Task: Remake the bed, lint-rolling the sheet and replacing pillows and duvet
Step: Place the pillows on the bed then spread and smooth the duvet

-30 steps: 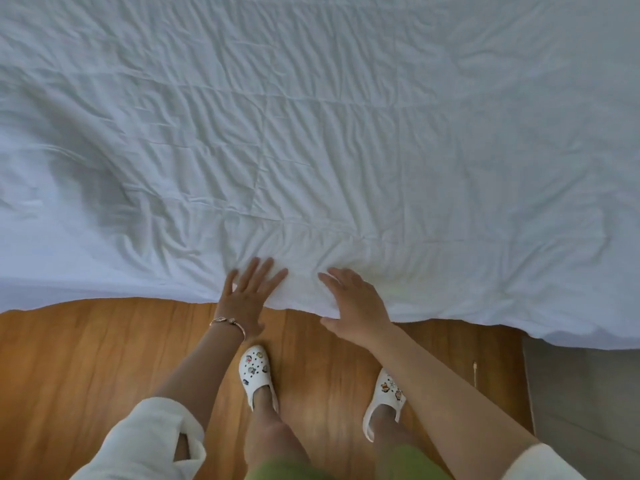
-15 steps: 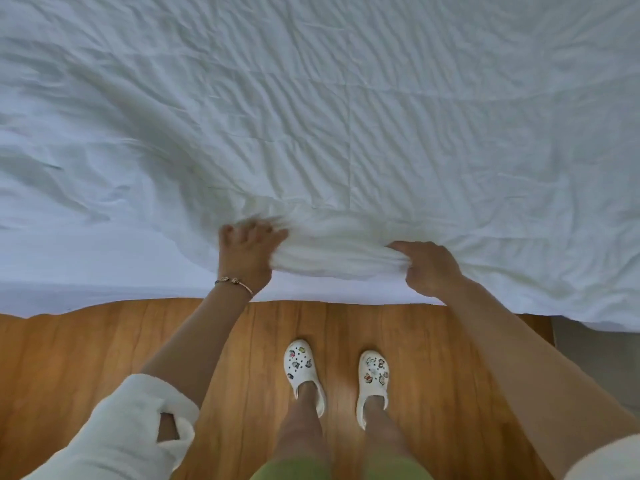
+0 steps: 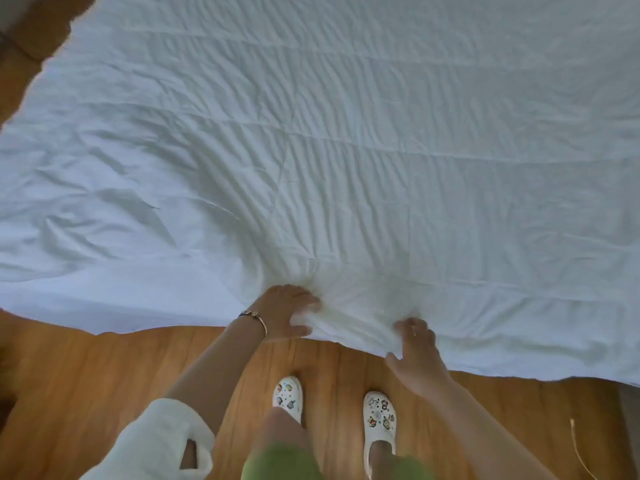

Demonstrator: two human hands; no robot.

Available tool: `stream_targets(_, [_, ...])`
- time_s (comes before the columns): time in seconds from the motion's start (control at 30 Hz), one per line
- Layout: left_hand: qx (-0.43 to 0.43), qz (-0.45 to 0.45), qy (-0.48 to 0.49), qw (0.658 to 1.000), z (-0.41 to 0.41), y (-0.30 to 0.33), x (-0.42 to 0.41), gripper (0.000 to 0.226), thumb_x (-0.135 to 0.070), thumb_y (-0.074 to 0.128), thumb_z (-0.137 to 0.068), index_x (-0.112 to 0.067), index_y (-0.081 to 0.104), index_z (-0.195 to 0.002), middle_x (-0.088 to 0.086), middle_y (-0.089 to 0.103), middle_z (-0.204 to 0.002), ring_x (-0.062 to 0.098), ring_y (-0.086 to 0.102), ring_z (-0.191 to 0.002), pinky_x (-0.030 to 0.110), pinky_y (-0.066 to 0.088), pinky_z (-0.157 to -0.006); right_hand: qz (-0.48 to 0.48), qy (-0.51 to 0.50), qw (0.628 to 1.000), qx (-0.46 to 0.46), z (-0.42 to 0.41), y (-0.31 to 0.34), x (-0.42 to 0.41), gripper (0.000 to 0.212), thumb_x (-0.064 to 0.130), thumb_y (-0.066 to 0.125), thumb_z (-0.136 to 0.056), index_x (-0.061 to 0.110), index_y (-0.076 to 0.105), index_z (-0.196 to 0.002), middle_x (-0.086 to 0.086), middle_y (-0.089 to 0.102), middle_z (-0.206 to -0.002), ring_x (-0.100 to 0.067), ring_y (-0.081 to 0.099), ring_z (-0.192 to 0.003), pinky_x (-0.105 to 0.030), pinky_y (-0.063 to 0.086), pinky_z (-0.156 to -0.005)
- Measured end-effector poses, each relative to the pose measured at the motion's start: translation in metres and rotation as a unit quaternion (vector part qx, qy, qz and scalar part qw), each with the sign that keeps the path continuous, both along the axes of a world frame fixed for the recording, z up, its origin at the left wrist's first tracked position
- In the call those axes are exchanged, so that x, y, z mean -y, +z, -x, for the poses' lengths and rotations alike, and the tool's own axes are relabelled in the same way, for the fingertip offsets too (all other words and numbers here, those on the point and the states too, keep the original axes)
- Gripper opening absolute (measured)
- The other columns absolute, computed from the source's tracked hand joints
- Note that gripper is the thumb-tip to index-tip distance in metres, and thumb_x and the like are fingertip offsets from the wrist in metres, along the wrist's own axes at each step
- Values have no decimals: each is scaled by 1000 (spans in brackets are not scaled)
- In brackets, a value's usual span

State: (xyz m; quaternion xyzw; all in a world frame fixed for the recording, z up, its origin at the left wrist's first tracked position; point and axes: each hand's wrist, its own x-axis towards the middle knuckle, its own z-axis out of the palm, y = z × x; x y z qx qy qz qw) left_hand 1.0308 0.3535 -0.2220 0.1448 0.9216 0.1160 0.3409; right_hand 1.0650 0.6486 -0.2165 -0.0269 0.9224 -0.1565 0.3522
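Observation:
A white quilted duvet (image 3: pixel 346 150) lies spread over the bed and fills most of the view. Its near edge hangs over the bed side just in front of my feet. My left hand (image 3: pixel 284 315), with a bracelet on the wrist, grips a bunch of that edge, and creases fan out from it across the duvet. My right hand (image 3: pixel 414 351) holds the same edge a little to the right, fingers on top of the fabric and thumb at the hem. No pillows or lint roller are in view.
Wooden floor (image 3: pixel 104 393) runs along the near side of the bed and shows again at the far left corner (image 3: pixel 31 36). My feet in white clogs (image 3: pixel 289 396) stand close to the bed. A thin cord (image 3: pixel 581 452) lies on the floor at right.
Both hands went from resting flat on the edge to lifting a bunched fold. They have now drawn it down and toward me, and the creases stretch toward my left hand.

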Motion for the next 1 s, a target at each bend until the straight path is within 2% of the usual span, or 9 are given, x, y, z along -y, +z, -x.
stream_targets(0.1, [-78, -49, 68, 993, 2, -2, 60, 67, -66, 34, -86, -33, 38, -144, -11, 30, -153, 12, 19, -145, 32, 13, -119, 120, 30, 991, -42, 2, 6, 80, 57, 27, 50, -96, 24, 29, -149, 6, 26, -152, -13, 23, -140, -28, 34, -109])
stream_targets(0.2, [-203, -100, 91, 970, 13, -16, 146, 54, -44, 32, -95, -20, 46, -141, -2, 39, -150, 16, 33, -141, 44, 33, -112, 175, 123, 971, -104, 14, 1, 176, 61, 28, 54, -94, 26, 31, -151, 8, 30, -156, -14, 26, -144, -31, 29, -116])
stream_targets(0.33, [-258, -43, 20, 965, 21, -21, 231, 60, -35, 36, -96, -18, 24, -152, -3, 19, -160, 11, 15, -147, 36, 18, -117, 92, 220, 952, -193, 33, -16, 295, 90, 38, 76, -74, 25, 32, -151, 1, 32, -158, -27, 32, -145, -48, 34, -113])
stream_targets(0.47, [-240, 58, 45, 968, 31, -25, 283, 88, -36, 57, -87, -33, -1, -153, -5, -7, -161, 18, -8, -148, 44, -1, -118, -5, 168, 968, -185, 57, -27, 354, 107, 26, 76, -77, 32, 4, -156, 4, 4, -165, -25, 8, -151, -49, 23, -116])
stream_targets(0.6, [-112, 172, 28, 978, 66, -26, 302, 106, -46, 62, -78, -55, -24, -140, -3, -21, -158, 33, -17, -145, 62, -4, -112, -86, 175, 968, -157, 80, -22, 358, 115, 4, 74, -75, 37, -3, -155, 2, 7, -163, -22, 14, -149, -41, 34, -104])
stream_targets(0.73, [-135, 102, 30, 985, 95, -10, 303, 79, -18, 53, -89, -55, 12, -145, -3, 31, -148, 26, 33, -134, 45, 39, -103, -24, 113, 990, -75, 111, -2, 358, 94, -5, 59, -79, 41, 20, -151, -3, 40, -140, -26, 39, -128, -39, 40, -93])
stream_targets(0.87, [-48, 58, 102, 992, 80, 16, 349, 48, -22, 42, -92, -40, 49, -135, -6, 51, -140, 22, 47, -128, 34, 39, -101, 135, -38, 989, 55, 129, 34, 333, 56, -9, 50, -84, 19, 58, -132, -8, 59, -127, -28, 52, -124, -21, 38, -91])
stream_targets(0.93, [-11, 74, 131, 989, 47, 26, 373, 44, -30, 40, -90, -34, 56, -131, -4, 53, -139, 22, 47, -129, 33, 38, -102, 147, -27, 985, 82, 110, 45, 337, 51, -11, 48, -84, 14, 63, -126, -7, 62, -120, -28, 55, -122, -21, 40, -88])
stream_targets(1.0, [20, 114, 127, 985, 11, 32, 382, 42, -25, 44, -91, -34, 57, -130, -5, 52, -140, 21, 47, -129, 33, 38, -104, 105, 30, 988, 107, 84, 40, 351, 54, -9, 45, -87, 11, 56, -135, -9, 56, -134, -26, 49, -128, -24, 37, -99])
